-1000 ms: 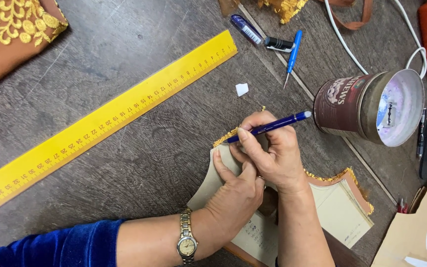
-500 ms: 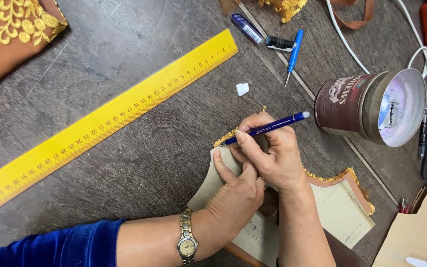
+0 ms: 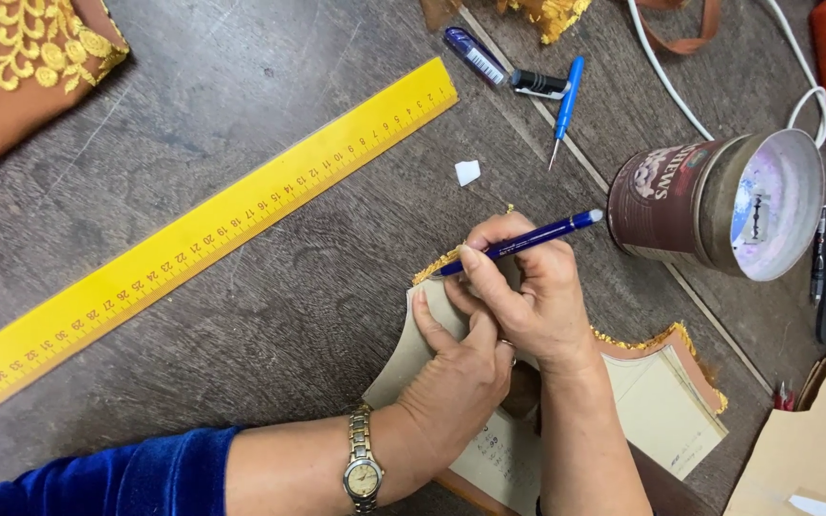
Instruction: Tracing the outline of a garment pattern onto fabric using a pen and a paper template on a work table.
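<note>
My right hand (image 3: 528,296) grips a dark blue pen (image 3: 518,244), its tip down at the upper left corner of a beige card pattern piece (image 3: 662,411). The card lies on brown fabric with a gold fringed edge (image 3: 666,339). My left hand (image 3: 456,377) presses flat on the card's left part, fingers spread beside the pen tip. A metal wristwatch (image 3: 363,468) sits on the left wrist, below a blue velvet sleeve (image 3: 107,483).
A long yellow ruler (image 3: 193,239) lies diagonally across the dark wooden table (image 3: 241,115). A tin can (image 3: 719,205) lies on its side at right. A light blue pen (image 3: 564,110), a small white scrap (image 3: 467,172), embroidered brown cloth (image 3: 21,67) and a white cable (image 3: 681,105) lie around.
</note>
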